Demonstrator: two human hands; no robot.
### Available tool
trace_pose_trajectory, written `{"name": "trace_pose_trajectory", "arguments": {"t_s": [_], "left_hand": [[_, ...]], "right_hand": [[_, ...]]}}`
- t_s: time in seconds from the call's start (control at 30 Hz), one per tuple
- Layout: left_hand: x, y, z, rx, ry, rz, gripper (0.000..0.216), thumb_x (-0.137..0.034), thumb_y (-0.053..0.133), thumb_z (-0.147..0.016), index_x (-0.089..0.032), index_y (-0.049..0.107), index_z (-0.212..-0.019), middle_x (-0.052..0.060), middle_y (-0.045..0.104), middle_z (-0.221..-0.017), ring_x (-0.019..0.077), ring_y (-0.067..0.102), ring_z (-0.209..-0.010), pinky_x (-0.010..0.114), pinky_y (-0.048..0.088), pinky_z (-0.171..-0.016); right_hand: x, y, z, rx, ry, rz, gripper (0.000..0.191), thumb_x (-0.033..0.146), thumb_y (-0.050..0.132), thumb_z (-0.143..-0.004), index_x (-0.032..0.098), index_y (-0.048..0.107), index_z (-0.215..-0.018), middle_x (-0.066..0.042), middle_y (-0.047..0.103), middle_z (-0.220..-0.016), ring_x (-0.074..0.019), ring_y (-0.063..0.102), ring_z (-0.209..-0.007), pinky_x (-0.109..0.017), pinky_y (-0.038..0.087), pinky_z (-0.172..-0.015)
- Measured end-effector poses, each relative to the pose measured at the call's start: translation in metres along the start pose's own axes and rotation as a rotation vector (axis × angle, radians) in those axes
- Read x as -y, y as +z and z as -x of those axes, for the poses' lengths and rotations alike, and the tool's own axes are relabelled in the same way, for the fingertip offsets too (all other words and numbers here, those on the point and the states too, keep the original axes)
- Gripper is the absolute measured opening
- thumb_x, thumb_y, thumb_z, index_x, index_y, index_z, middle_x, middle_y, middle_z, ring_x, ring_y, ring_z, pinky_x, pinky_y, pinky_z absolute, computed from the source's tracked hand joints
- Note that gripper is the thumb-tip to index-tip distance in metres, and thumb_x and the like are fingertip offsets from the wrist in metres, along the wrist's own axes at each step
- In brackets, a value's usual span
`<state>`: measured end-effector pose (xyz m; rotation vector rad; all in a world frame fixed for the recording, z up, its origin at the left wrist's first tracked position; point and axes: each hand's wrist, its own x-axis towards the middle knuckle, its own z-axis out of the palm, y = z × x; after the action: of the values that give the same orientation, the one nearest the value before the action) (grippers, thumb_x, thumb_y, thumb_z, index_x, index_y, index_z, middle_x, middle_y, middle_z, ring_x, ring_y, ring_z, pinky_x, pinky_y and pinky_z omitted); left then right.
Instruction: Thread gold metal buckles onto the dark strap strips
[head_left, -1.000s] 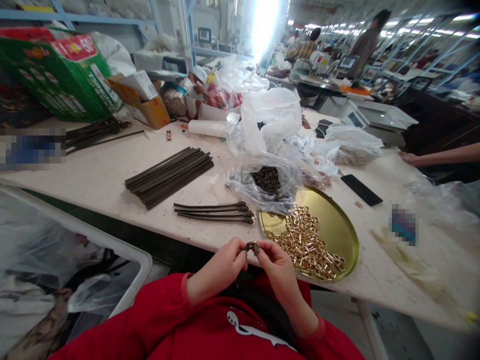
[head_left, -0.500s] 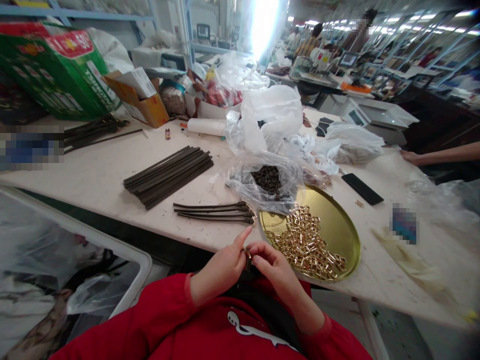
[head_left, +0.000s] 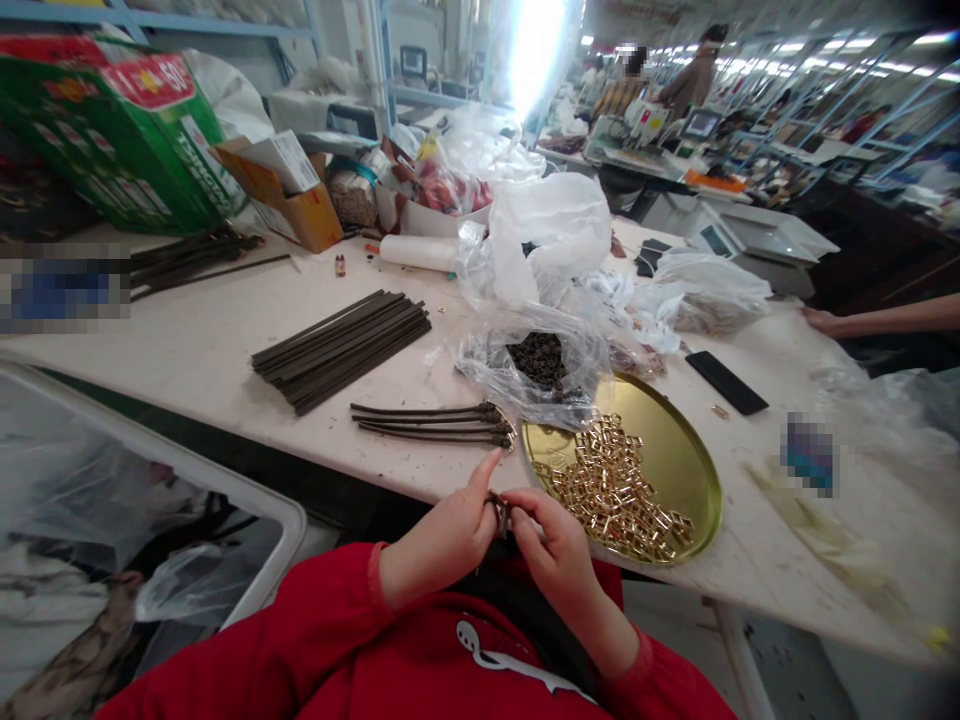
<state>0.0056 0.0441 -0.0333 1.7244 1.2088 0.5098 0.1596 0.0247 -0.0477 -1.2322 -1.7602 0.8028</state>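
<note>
Close to my body, below the table's front edge, my left hand (head_left: 451,530) is closed around a dark brown strap with a small gold buckle (head_left: 496,504) at its end. The fingertips of my right hand (head_left: 556,545) pinch the strap beside the buckle. Most of the strap is hidden by my hands. Just beyond them lie several finished-looking straps (head_left: 427,425) with buckles at their right ends. A gold oval tray (head_left: 686,435) to the right holds a heap of gold buckles (head_left: 611,490).
A bundle of flat dark strips (head_left: 341,345) lies on the table (head_left: 187,345) at left. Behind the tray is an open plastic bag of small dark pieces (head_left: 536,360). A black flat object (head_left: 726,382) lies right. Another person's arm (head_left: 892,318) reaches in from the right edge.
My right fingers have closed in on the strap at the buckle, and the buckle has turned slightly between my hands. The whole view has shifted a little.
</note>
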Motion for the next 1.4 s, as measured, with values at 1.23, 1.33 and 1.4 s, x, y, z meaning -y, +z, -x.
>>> {"name": "trace_pose_trajectory", "arguments": {"t_s": [1.23,1.33,1.4], "left_hand": [[-0.008,-0.016,-0.018,0.203,0.069,0.199,0.020,-0.023,0.037,-0.084,-0.017,0.056,-0.086,0.000,0.058,-0.075,0.0131,0.053,-0.073,0.022,0.040,-0.069],[0.000,-0.017,-0.029,0.202,-0.012,0.284,0.017,-0.026,0.041,-0.083,-0.017,0.054,-0.081,-0.001,0.057,-0.070,0.0131,0.052,-0.070,0.022,0.039,-0.068],[0.005,-0.019,-0.036,0.202,-0.074,0.310,0.015,-0.027,0.043,-0.081,-0.017,0.053,-0.079,-0.002,0.057,-0.067,0.0127,0.051,-0.067,0.022,0.038,-0.066]], "right_hand": [[-0.013,0.002,-0.025,0.122,0.643,-0.856,0.039,0.041,0.069,-0.067,0.021,0.050,-0.094,0.005,0.057,-0.064,-0.0111,0.057,-0.056,-0.024,0.043,-0.056],[-0.020,-0.004,-0.042,0.189,0.587,-0.727,0.034,0.041,0.066,-0.069,0.020,0.051,-0.091,0.006,0.053,-0.059,-0.0107,0.053,-0.054,-0.024,0.041,-0.055],[-0.031,-0.019,-0.063,0.186,0.491,-0.530,0.026,0.040,0.058,-0.076,0.019,0.053,-0.090,0.005,0.052,-0.060,-0.0112,0.051,-0.056,-0.024,0.041,-0.055]]}}
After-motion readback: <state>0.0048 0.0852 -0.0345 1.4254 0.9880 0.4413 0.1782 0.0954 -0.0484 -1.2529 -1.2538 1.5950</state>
